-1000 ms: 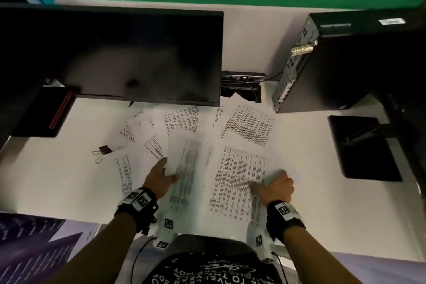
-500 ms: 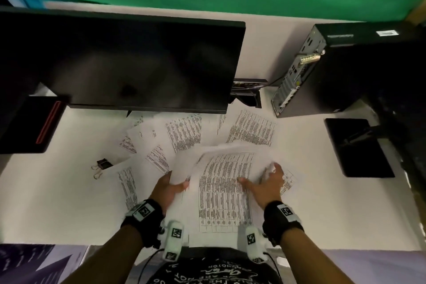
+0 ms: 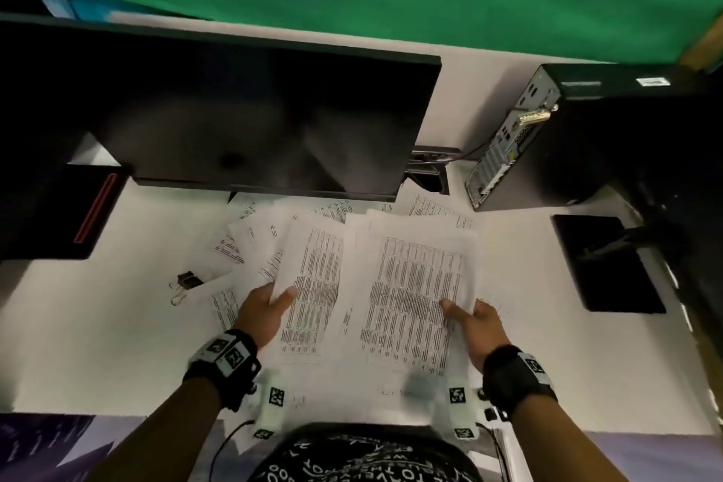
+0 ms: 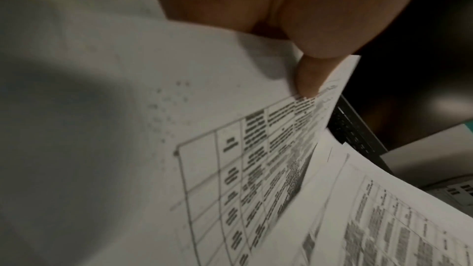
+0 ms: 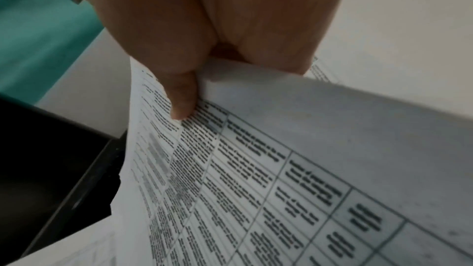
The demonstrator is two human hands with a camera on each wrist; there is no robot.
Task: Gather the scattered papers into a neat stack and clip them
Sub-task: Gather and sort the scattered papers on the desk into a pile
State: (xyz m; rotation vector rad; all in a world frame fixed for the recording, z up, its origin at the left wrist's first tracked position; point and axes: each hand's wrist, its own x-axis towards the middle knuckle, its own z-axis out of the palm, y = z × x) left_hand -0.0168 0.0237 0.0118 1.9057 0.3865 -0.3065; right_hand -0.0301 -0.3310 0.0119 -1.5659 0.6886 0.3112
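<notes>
the desk [image 3: 98, 325] spreads white under both hands. beyond the hands, a dark monitor [image 3: 234, 121] stands at the far side, with a black tower [image 3: 587, 137] out past the right hand and a black pad [image 3: 606, 266] to that hand's outer side.

the papers [image 3: 414, 286] lie between and ahead of the two hands, printed with tables, overlapping in a loose fan that reaches up toward the monitor's lower edge. more sheets spread on the desk ahead of the left hand.

the left hand [image 3: 262, 309] grips one sheet [image 3: 313, 286] at its near left edge, thumb [image 4: 307, 80] on top of the print and fingers curled beneath; the sheet is lifted off the desk. the right hand [image 3: 477, 329] clamps the right edge of a larger bundle [image 5: 281, 169], thumb [image 5: 183, 98] pressed on the printed face and the rest of the fingers hidden under it. the two held lots sit side by side, their inner edges overlapping between the hands.

the clip [image 3: 187, 280] lies on the desk just out past the left hand's outer side, near the fan's edge, apart from both hands.
</notes>
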